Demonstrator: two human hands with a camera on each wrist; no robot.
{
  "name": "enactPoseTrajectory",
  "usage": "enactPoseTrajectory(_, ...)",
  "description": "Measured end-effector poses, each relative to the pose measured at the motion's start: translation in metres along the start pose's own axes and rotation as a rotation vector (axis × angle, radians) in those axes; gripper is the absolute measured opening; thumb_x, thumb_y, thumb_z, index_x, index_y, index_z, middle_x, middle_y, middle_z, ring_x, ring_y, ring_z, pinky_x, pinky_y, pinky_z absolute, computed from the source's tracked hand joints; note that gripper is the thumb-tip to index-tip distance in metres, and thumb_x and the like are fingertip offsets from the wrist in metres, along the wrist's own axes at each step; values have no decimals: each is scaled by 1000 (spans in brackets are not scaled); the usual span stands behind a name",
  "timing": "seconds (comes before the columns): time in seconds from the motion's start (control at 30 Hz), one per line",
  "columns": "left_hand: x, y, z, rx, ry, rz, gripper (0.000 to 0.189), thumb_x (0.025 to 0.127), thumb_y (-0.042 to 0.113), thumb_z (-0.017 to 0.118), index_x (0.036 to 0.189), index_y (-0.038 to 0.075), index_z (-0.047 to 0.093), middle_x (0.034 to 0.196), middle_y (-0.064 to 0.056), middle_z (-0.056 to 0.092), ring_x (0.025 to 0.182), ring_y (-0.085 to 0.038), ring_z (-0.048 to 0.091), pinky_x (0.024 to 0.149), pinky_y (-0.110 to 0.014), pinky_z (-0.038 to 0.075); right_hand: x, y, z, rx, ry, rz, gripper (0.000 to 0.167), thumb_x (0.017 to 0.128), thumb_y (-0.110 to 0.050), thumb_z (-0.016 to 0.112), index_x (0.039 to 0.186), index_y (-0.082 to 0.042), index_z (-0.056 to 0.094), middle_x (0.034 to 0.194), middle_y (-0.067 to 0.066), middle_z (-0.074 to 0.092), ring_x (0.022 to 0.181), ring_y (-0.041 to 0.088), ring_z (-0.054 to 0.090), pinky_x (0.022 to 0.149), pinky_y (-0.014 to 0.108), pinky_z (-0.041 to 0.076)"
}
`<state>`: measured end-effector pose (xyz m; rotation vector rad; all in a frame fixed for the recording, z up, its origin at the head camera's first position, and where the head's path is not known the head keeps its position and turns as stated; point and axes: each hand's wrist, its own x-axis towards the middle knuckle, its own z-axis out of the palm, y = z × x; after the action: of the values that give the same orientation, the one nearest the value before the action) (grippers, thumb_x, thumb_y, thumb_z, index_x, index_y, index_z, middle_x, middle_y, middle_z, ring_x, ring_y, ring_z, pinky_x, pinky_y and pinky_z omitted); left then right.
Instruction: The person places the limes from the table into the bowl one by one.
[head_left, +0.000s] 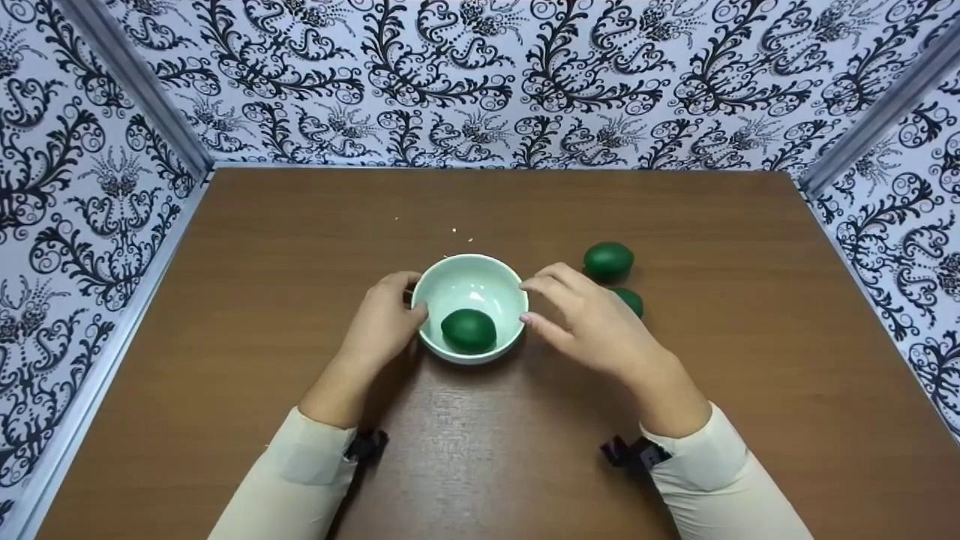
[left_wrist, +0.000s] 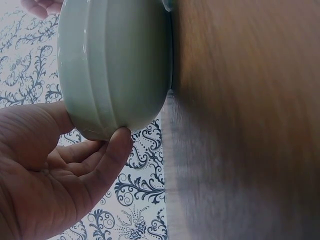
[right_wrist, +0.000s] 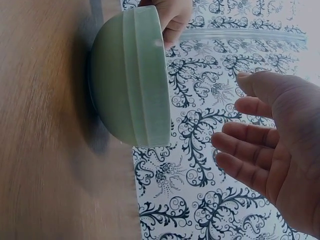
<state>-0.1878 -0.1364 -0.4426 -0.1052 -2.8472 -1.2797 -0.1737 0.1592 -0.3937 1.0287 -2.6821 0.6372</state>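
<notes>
A pale green bowl [head_left: 480,281] stands upright on the table, and one smooth dark green oval fruit, like a lime [head_left: 469,331], lies inside it. My left hand [head_left: 384,319] grips the bowl's left rim, thumb over the edge and fingers against the outer wall. The left wrist view shows those fingers [left_wrist: 107,157] curled under the bowl's side. On the other side, my right hand [head_left: 592,319] hovers by the right rim. Its fingers [right_wrist: 245,140] are loosely extended, apart from the bowl [right_wrist: 132,80] and holding nothing in the right wrist view.
Just beyond my right hand lie two more dark green fruits, one in full sight [head_left: 608,261] and a nearer one [head_left: 628,301] partly hidden by the hand. A few pale crumbs [head_left: 454,230] dot the brown wooden table [head_left: 300,225] behind the bowl. Patterned walls [head_left: 480,82] enclose the back and sides.
</notes>
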Motion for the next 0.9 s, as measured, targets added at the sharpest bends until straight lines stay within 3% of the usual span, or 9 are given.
enactPoseTrajectory(0.37,0,-1,0,1,-3,6,40,89,5,65,129,-3,66,127,-21,68,119,-34,64,107,-48,50,-1,3,-6,14,-26,48,39,100,-36,69,134,-17,65,128,2,63,117,21,65,96,42,57)
enactPoseTrajectory(0.67,1,1,0,-5,-15,-16,42,89,5,66,130,-3,65,126,-20,68,118,-33,65,106,-46,50,-2,6,-10,3,-18,47,41,98,-34,72,134,-17,65,130,4,63,118,22,65,93,43,58)
enactPoseTrajectory(0.9,1,1,0,-2,-16,-11,42,90,5,66,131,-3,65,125,-20,68,117,-33,65,105,-47,51,-4,9,-14,21,-49,86,49,96,-39,73,138,-16,63,135,5,61,124,25,62,101,46,55)
